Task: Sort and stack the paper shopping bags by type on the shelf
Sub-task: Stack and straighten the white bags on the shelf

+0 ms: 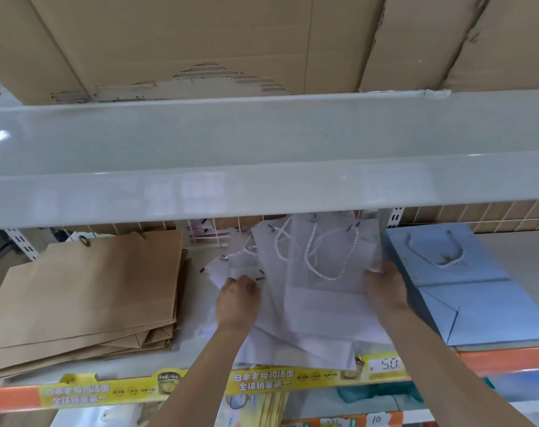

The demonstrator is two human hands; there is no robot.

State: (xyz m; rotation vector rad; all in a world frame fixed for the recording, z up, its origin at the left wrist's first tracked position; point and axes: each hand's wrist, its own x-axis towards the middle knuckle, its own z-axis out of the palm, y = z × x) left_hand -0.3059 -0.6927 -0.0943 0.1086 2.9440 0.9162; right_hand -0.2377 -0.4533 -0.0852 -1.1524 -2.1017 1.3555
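Above both hands runs the pale upper shelf, loaded with torn cardboard boxes. Left of the left hand lies a stack of brown paper bags, flat on the lower shelf. Right of the right hand, touching its outer edge, sits a stack of light blue bags with a white cord handle. Between the hands lies an untidy pile of white paper bags, twisted cord handles looping towards the back. The left hand has curled fingers pinching the white pile's left edge. The right hand grips the top white bag's right edge, thumb on its face. Below the wrists, a yellow price strip runs along the shelf front.
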